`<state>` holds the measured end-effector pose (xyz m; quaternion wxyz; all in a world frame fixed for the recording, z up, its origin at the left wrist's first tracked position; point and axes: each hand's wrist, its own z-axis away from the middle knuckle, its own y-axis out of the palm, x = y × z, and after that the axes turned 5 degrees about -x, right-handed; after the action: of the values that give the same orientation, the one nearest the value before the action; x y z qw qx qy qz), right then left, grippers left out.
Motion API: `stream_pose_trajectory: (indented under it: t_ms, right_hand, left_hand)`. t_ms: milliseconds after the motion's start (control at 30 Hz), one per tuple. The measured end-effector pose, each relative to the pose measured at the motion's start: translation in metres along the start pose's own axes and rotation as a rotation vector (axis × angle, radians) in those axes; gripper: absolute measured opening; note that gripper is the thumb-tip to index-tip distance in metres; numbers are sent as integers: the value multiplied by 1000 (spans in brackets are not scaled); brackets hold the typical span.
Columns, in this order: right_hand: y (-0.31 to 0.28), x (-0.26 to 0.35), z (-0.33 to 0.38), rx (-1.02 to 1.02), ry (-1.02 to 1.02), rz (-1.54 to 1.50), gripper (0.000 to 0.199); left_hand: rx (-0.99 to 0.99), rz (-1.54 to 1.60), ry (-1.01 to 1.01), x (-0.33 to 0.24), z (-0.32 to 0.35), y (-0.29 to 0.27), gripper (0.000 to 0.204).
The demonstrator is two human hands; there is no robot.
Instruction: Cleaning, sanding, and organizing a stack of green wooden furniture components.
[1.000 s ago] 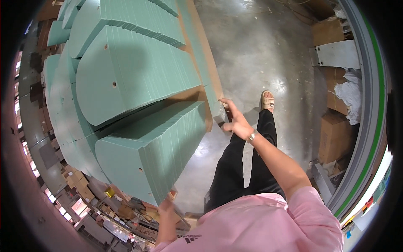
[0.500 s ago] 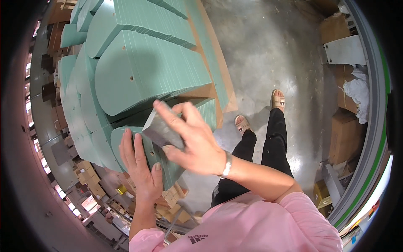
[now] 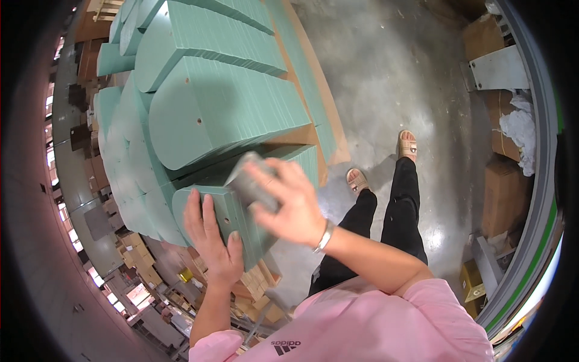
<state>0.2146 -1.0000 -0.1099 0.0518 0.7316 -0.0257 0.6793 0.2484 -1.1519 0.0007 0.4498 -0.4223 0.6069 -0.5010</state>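
My right hand (image 3: 292, 202) grips a grey sanding block (image 3: 252, 181), its fingers along the top and the thumb at the near side. The block is blurred by motion and lies against the upper edge of a short stack of pale green panels (image 3: 253, 235). My left hand (image 3: 214, 241) rests flat on the face of the front panel, fingers stretched out, near a small round hole. Just beyond stands a bigger stack of green panels (image 3: 241, 102) with rounded ends. Where the block meets the panel edges is partly hidden by my right hand.
More green panel stacks (image 3: 136, 163) stand at the left and far side. A brown cardboard sheet (image 3: 329, 142) lies under them. Grey concrete floor (image 3: 368, 60) stretches to the right. Cardboard boxes (image 3: 503, 196) line the right side, and several small cartons (image 3: 142, 256) sit lower left.
My right hand and the block have moved slightly away from me along the stack, and the block's angle has changed. The left hand stays on the panel. The whole view has shifted a little.
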Motion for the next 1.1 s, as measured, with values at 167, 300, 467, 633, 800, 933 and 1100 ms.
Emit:
stream_pose_trajectory:
  t_ms: [167, 300, 467, 633, 800, 933, 1100]
  right_hand:
    - [-24, -27, -7, 40, 359, 81, 57]
    - [-14, 42, -20, 104, -3, -100, 57]
    - [-13, -79, 7, 74, 435, 140, 54]
    - [-9, -55, 10, -65, 122, -40, 55]
    - [8, -52, 15, -38, 153, -85, 55]
    - [-19, -203, 17, -26, 695, 260, 49]
    - [-11, -185, 12, -154, 480, -13, 47]
  left_hand:
    - [31, -5, -63, -2, 2, -2, 62]
    - [6, 21, -32, -4, 1, -2, 61]
    - [18, 11, -40, -9, -2, -2, 61]
    - [44, -2, -75, -7, 1, -1, 62]
    - [8, 17, -87, -10, -2, -1, 65]
    - [19, -3, -103, -13, -3, 4, 65]
    - [18, -9, -154, -12, 0, 3, 67]
